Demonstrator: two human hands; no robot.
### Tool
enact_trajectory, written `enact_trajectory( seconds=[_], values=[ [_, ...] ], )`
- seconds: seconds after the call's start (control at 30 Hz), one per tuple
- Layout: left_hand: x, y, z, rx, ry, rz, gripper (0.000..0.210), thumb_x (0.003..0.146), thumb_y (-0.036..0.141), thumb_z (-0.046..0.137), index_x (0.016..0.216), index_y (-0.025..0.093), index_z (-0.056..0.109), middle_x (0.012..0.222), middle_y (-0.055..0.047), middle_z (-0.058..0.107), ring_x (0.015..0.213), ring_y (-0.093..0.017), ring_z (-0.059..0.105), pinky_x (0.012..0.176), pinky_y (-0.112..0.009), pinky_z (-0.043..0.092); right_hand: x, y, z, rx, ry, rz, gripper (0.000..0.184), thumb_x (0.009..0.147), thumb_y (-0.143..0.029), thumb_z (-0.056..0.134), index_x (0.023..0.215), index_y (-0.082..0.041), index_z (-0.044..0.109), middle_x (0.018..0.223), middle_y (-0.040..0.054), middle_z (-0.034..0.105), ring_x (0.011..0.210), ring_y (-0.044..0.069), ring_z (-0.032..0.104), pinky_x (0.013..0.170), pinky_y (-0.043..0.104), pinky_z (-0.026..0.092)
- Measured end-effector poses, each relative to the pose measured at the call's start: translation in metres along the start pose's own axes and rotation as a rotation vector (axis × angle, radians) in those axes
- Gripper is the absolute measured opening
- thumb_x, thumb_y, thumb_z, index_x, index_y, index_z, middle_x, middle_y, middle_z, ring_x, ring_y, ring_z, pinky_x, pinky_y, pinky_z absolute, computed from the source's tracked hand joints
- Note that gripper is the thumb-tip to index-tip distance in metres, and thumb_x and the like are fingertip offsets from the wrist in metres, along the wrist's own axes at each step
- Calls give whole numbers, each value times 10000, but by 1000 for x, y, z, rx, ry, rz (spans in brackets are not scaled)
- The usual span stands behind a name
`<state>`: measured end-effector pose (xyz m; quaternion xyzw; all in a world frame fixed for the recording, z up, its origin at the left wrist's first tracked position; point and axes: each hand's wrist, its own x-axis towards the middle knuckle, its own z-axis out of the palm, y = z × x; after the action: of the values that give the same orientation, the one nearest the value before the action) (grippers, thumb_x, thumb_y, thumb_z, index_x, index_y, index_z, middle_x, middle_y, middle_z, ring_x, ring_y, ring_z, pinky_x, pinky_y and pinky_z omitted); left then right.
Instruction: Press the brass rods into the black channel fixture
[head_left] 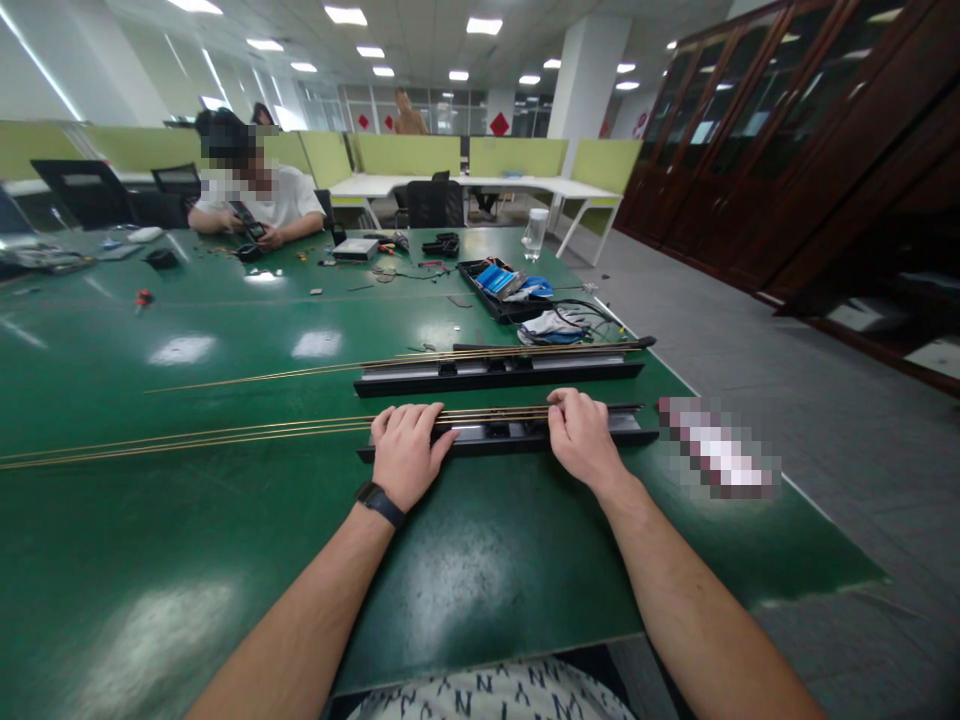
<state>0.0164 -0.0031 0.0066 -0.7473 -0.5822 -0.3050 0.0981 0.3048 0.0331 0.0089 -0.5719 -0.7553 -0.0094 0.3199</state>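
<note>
In front of me on the green table lies a long black-and-silver metal rail. Several thin gold-coloured rods run along its top and reach far out to the left. My left hand grips the rail's left part, fingers curled over the rods and the thumb on the near side. Toward the right end, my right hand grips it too, with bent fingers over its far edge; the fingertips are partly hidden. A second similar rail lies just beyond, with its own gold rods on top.
A black tray with blue items, gloves and cables lies beyond the rails. A clear cup stands at the far edge. A blurred-out object lies to the right. Across the table sits a person holding a dark device.
</note>
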Motion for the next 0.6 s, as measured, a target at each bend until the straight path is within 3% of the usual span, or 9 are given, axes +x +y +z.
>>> enact_trajectory(
  seconds=[0.6],
  values=[
    [-1,0,2,3,1,5,371,980,477,569,1241,226,649,1178,-108,730,1146,-281,621,1073,-482,322,5,8,-9,-105,-19,60,158,931,-228,425,933,-212,583,887,59,686,891,243,600,851,395,334]
  ],
)
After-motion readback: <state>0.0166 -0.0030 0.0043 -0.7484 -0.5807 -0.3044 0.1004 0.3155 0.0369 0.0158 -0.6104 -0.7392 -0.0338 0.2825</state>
